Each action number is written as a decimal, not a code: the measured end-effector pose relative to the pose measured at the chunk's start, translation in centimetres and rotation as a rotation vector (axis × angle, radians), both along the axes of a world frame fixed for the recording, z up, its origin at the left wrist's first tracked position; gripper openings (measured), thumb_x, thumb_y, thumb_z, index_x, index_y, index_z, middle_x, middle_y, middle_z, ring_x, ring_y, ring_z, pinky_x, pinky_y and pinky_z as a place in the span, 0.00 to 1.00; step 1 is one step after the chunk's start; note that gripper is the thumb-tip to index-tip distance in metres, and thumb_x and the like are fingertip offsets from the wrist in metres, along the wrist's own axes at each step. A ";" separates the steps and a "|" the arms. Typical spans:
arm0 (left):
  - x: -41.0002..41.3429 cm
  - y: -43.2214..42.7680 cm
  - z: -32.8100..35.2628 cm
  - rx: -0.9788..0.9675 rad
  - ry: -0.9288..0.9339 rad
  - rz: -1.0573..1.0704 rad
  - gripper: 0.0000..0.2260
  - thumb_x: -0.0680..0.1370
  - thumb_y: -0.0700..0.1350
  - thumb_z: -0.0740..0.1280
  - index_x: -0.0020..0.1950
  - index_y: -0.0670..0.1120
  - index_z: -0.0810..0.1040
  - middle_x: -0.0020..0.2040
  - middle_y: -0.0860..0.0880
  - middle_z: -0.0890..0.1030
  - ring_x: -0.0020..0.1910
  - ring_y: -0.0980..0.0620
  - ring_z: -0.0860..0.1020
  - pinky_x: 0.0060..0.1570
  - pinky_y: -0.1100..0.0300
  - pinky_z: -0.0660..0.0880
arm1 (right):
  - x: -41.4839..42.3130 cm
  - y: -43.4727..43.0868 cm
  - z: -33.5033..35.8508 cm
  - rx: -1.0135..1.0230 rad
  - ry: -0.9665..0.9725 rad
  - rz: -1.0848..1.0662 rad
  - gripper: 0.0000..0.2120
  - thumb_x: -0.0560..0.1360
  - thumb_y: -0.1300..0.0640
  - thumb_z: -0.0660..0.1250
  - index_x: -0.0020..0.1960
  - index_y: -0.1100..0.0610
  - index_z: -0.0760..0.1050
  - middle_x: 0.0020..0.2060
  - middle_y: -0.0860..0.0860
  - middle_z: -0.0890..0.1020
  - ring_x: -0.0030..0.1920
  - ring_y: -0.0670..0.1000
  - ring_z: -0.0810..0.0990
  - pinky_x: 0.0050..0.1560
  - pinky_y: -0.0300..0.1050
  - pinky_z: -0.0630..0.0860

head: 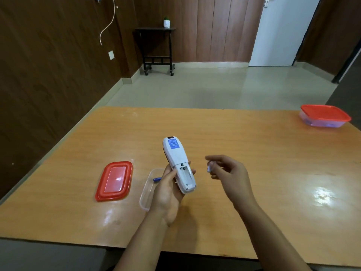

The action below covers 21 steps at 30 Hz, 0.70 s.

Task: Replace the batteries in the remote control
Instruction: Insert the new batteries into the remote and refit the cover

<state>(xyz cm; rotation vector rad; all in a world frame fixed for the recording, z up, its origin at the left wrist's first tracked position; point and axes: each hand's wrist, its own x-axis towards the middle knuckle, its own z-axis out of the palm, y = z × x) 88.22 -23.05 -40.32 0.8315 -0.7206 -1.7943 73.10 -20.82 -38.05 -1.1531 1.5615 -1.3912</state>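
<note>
My left hand [168, 192] is closed around the remote control [178, 165], back side up above the worktop [254, 153], cover off and bay looking empty. My right hand [228, 173] pinches a small battery [209, 168] just beside it. I think I should check the polarity marks, then press the spring end first.

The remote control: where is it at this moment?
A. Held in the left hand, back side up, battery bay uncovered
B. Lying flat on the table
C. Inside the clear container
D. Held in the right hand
A: the left hand grips the remote control above the table, and its back shows an uncovered battery bay.
</note>
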 end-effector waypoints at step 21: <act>1.0 0.5 0.5 0.047 0.099 -0.108 0.16 0.82 0.49 0.53 0.66 0.51 0.75 0.63 0.45 0.79 0.61 0.41 0.78 0.57 0.43 0.75 | 3.4 0.7 -1.0 -0.264 0.582 0.088 0.10 0.71 0.55 0.71 0.50 0.44 0.80 0.44 0.33 0.77 0.48 0.41 0.72 0.45 0.29 0.67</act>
